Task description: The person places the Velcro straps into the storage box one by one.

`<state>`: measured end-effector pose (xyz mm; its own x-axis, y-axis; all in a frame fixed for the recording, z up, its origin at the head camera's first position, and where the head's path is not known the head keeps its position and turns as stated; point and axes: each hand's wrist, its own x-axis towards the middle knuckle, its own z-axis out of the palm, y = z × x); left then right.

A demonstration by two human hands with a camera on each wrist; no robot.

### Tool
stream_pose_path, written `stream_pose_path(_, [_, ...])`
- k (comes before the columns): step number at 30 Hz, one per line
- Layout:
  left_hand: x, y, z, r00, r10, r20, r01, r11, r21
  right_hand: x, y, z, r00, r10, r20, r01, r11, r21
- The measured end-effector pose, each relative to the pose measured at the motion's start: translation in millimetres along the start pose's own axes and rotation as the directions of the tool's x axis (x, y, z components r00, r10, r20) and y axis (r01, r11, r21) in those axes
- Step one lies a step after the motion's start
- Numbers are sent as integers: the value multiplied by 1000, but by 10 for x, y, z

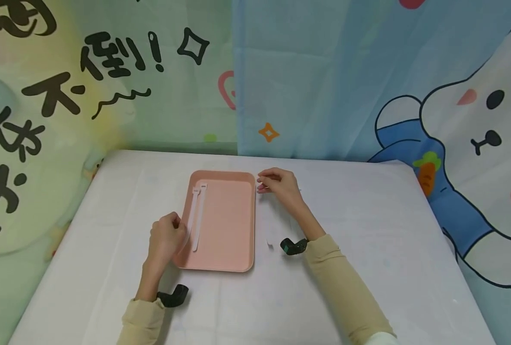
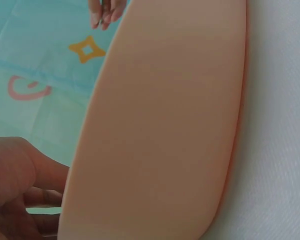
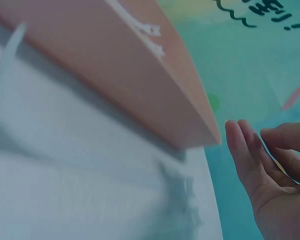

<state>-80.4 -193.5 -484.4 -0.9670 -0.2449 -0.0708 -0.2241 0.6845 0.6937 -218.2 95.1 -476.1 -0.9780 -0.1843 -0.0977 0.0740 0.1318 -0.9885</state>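
A pink tray [image 1: 227, 225] lies on the table, with two slim white strips [image 1: 199, 220] inside along its left side. Each strip has a small notched head at the far end. My left hand [image 1: 166, 237] is at the tray's left rim, fingers bent beside the nearer strip. The rim hides its fingertips in the left wrist view, so a grip on strip or tray cannot be made out. Past the tray's far right corner hovers my right hand [image 1: 281, 186], thumb and fingertips close together with nothing visible between them. Another white strip [image 3: 12, 47] lies right of the tray, one end curling up.
A white cloth [image 1: 346, 287] covers the table. Behind it hangs a printed backdrop [image 1: 302, 86] with a cartoon rabbit and lettering. Black cameras [image 1: 293, 246] are strapped at both wrists, below the beige sleeves.
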Motion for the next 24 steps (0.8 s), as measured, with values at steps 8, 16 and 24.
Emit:
stream_pose_path(8, [-3, 16, 3, 1000, -5, 12, 5, 1000, -7, -51, 87, -288, 999, 16, -40, -17, 999, -45])
stream_pose_path(16, [-7, 42, 34, 1000, -7, 12, 7, 1000, -12, -132, 124, -576, 995, 64, -82, -73, 991, -111])
stream_pose_path(24, [-23, 28, 3, 1000, 0, 3, 1, 1000, -5, -190, 175, -818, 986, 87, -142, -110, 980, -164])
